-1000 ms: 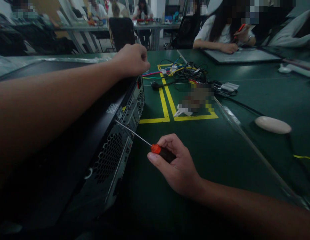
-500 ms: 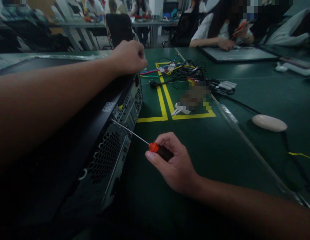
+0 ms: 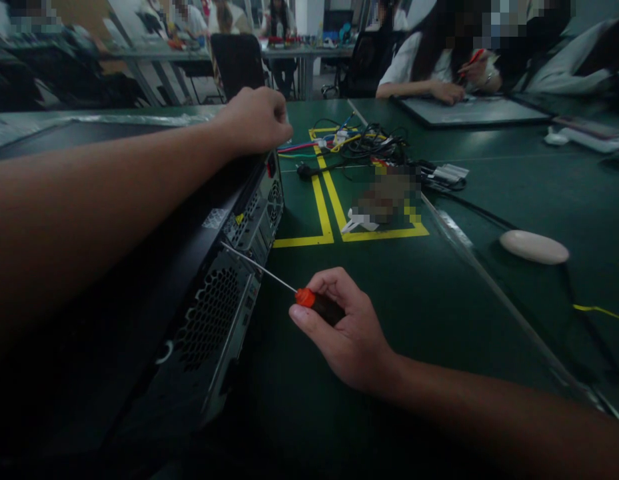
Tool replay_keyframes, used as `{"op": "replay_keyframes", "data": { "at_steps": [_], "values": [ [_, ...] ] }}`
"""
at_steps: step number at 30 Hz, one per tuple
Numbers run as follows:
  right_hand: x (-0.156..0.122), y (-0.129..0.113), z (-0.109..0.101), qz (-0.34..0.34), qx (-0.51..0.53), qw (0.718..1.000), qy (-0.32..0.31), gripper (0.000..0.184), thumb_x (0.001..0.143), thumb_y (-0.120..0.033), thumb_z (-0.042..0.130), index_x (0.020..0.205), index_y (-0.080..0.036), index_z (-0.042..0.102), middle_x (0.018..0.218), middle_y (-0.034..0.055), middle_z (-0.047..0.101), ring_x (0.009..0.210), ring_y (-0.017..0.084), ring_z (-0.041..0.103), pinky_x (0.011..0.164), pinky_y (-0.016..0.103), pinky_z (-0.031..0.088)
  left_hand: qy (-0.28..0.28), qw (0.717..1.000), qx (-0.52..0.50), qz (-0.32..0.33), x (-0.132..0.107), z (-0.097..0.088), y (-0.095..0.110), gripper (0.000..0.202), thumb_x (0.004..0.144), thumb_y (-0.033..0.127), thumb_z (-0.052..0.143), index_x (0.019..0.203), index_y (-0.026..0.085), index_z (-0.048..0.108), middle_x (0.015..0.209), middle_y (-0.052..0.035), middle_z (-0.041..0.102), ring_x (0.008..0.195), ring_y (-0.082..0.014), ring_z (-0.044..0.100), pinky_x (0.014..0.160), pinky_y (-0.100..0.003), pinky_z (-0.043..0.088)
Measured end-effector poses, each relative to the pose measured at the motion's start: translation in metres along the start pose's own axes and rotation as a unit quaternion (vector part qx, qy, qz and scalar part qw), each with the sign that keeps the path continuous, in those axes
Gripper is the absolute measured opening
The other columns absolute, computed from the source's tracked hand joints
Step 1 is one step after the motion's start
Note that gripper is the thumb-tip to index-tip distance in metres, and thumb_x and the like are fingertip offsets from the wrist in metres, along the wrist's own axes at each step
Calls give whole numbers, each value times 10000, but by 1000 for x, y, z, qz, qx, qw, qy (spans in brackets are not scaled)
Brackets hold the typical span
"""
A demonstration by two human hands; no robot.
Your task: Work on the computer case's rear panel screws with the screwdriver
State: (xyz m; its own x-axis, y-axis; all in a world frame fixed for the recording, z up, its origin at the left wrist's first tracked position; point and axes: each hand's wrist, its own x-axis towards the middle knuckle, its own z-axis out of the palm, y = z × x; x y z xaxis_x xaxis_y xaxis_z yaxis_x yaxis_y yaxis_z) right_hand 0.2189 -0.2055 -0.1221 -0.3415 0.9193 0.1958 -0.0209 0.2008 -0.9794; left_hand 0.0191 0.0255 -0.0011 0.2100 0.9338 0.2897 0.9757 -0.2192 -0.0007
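A black computer case (image 3: pixel 209 320) lies on its side on the green table, its perforated rear panel facing right. My right hand (image 3: pixel 346 330) is closed around the handle of a screwdriver (image 3: pixel 309 298) with an orange collar. The thin shaft reaches left and its tip meets the upper edge of the rear panel. My left hand (image 3: pixel 254 120) is curled into a fist on the far top corner of the case, the forearm lying across the case. What the fist holds, if anything, is hidden.
Yellow tape lines (image 3: pixel 329 200) mark boxes on the table (image 3: pixel 419 313). A tangle of cables (image 3: pixel 369 143) lies beyond them. A white oval mouse (image 3: pixel 534 247) sits to the right. A person (image 3: pixel 439 67) works at a flat panel at the far right.
Hardly anything differs. Both hands and the screwdriver hold the same pose; only the view shifts slightly.
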Motion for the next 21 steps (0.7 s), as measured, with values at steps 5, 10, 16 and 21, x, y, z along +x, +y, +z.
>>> {"op": "replay_keyframes", "data": {
  "at_steps": [5,10,16,21],
  "values": [
    [0,-1,-1,5,-4,1000,-2,147,929,-231,744,956,-222,600,798,-30,611,658,134,564,595,271,455,0,1000,-7,-7,1,0,-1,328,885,312,546,1094,183,765,1135,-111,771,1104,-295,701,923,-368,533],
    [2,-1,-3,13,-38,999,-14,122,1022,-300,625,970,-206,684,801,-6,624,640,130,561,570,273,443,1,1000,-7,-2,2,2,-3,317,886,319,545,1079,196,764,1113,-84,766,1085,-267,694,927,-346,529],
    [2,-1,-2,18,-2,1000,-10,237,927,-288,742,1113,-230,607,789,-44,618,648,134,562,623,283,464,-5,1000,-8,-5,0,-1,0,299,888,325,550,1069,222,765,1133,-89,776,1083,-276,692,936,-359,525],
    [0,1,-2,1,-37,999,-5,177,918,-255,743,949,-239,570,784,-45,599,664,133,553,624,276,436,-5,1000,-15,-2,1,-1,-2,336,873,337,551,1095,211,769,1155,-112,776,1098,-308,695,950,-397,527]
  ]
}}
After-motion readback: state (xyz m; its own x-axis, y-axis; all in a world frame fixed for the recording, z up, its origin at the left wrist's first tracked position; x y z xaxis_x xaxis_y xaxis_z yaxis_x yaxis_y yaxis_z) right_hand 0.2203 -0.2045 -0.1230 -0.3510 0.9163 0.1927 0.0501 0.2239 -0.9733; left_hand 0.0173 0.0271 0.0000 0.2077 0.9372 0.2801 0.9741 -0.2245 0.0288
